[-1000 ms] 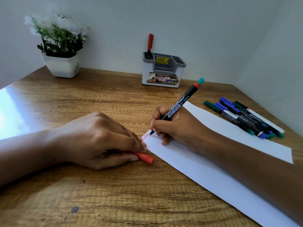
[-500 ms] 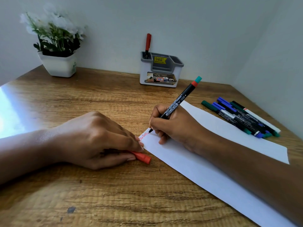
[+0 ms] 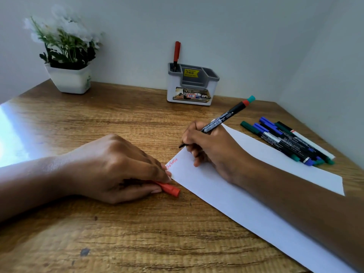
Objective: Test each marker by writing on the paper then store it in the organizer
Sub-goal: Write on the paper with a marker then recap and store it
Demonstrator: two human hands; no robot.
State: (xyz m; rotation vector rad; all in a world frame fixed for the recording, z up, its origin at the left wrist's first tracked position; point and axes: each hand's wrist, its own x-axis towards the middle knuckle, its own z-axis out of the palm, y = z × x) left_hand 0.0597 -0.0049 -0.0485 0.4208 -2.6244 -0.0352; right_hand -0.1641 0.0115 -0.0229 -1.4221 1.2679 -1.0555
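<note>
My right hand [image 3: 208, 148] grips a black marker [image 3: 224, 120] with a red and teal end, its tip at the far corner of the white paper [image 3: 246, 198]. Red writing [image 3: 171, 162] runs along the paper's near-left edge. My left hand [image 3: 118, 168] rests on the table, holds a red cap [image 3: 169, 189] and touches the paper's corner with a fingertip. A white and grey organizer [image 3: 192, 85] stands at the back wall with one red marker [image 3: 176, 55] upright in its left slot. Several blue and green markers [image 3: 287, 141] lie on the table at the right.
A white pot with a flowering plant [image 3: 68, 62] stands at the back left of the wooden table [image 3: 118, 115]. Walls close the table off at the back and right. Bright glare falls on the table's left edge.
The marker tip has moved along the paper's edge away from my left hand, and more red writing shows behind it. My left hand has stayed in place with the cap.
</note>
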